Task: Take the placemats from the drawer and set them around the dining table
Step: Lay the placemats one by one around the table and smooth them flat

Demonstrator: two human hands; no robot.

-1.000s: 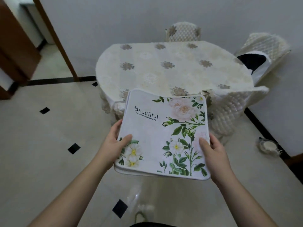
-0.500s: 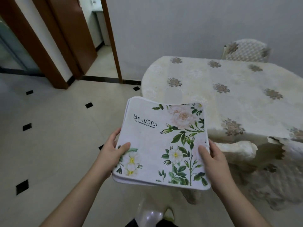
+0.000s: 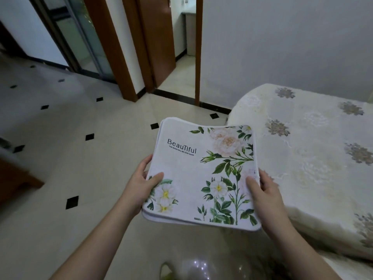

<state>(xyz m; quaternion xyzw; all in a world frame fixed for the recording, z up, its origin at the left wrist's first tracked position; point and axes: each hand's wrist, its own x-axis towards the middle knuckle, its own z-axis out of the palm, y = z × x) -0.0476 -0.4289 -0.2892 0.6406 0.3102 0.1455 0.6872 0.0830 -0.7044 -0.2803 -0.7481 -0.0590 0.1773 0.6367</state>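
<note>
A stack of white placemats [image 3: 201, 172] printed with green leaves, pale flowers and the word "Beautiful" hangs level in front of me. My left hand [image 3: 141, 186] grips the stack's near left corner, thumb on top. My right hand [image 3: 264, 195] grips its near right edge, thumb on top too. The dining table [image 3: 314, 158], covered in a cream cloth with grey flower motifs, lies to the right, its rounded end close to the stack's far right corner.
Cream floor tiles with small black diamonds [image 3: 72, 202] spread to the left and ahead. A brown door [image 3: 159, 43] stands ajar in a doorway ahead. A glass sliding door [image 3: 80, 37] is at the far left. A brown furniture corner [image 3: 14, 178] juts in at the left edge.
My view has swung left and I have moved nearer the table's left end: the table slid to the right and the chairs left the view. Both hands keep the same grip on the stack.
</note>
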